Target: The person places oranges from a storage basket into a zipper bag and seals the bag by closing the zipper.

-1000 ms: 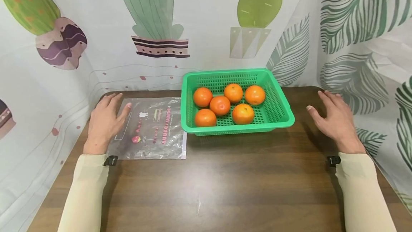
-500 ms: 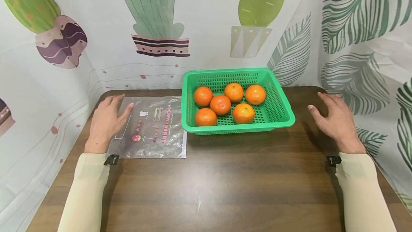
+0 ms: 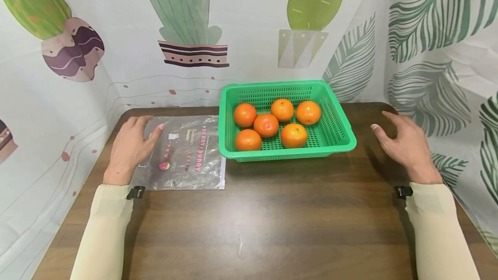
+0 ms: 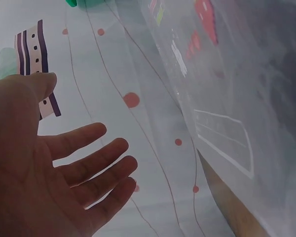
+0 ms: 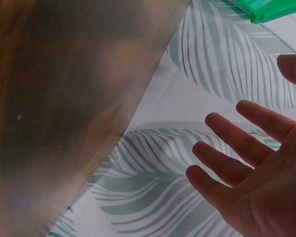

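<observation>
A green plastic basket (image 3: 288, 154) with slotted walls stands near the back of the table, and several round orange fruits (image 3: 266, 125) lie in it. Left of it a clear zip bag (image 3: 198, 179) with pink print lies flat. Over the bag's left side my left hand (image 3: 130, 148) hovers with fingers spread and thumb apart; the left wrist view shows its palm (image 4: 34, 177) holding nothing. On the far right, my right hand (image 3: 406, 146) is held above the table, well apart from the basket. Its fingers (image 5: 237, 143) are relaxed and nothing is in them.
The brown wooden table (image 3: 249, 224) reaches toward me, with a bright reflection in its middle. A white cloth (image 3: 253, 20) printed with cacti and leaves hangs behind the table and along both sides. Dark devices are strapped to both wrists.
My left hand has drifted slightly to the right above the bag. The right hand is nearly still. The basket, fruits and bag have stayed in place.
</observation>
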Action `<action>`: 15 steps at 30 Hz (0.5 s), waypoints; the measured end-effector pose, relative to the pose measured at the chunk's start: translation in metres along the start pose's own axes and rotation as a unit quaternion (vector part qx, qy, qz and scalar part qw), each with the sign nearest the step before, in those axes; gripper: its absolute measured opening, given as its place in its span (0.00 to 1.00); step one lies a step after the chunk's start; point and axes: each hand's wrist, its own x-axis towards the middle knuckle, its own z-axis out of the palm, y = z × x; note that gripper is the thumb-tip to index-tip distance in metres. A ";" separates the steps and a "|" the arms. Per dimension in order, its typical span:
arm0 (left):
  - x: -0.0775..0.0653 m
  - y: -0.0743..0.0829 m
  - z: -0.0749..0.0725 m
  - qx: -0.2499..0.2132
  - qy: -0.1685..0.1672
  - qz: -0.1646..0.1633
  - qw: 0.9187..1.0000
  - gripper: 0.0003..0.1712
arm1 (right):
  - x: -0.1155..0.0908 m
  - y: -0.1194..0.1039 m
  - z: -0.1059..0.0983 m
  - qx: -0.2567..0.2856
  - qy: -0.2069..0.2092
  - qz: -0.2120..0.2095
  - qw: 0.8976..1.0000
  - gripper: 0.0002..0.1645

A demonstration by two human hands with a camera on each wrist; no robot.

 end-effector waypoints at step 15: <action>-0.001 0.009 0.004 -0.017 -0.009 0.014 1.000 0.38 | 0.000 -0.012 -0.006 0.009 0.013 -0.017 1.000 0.33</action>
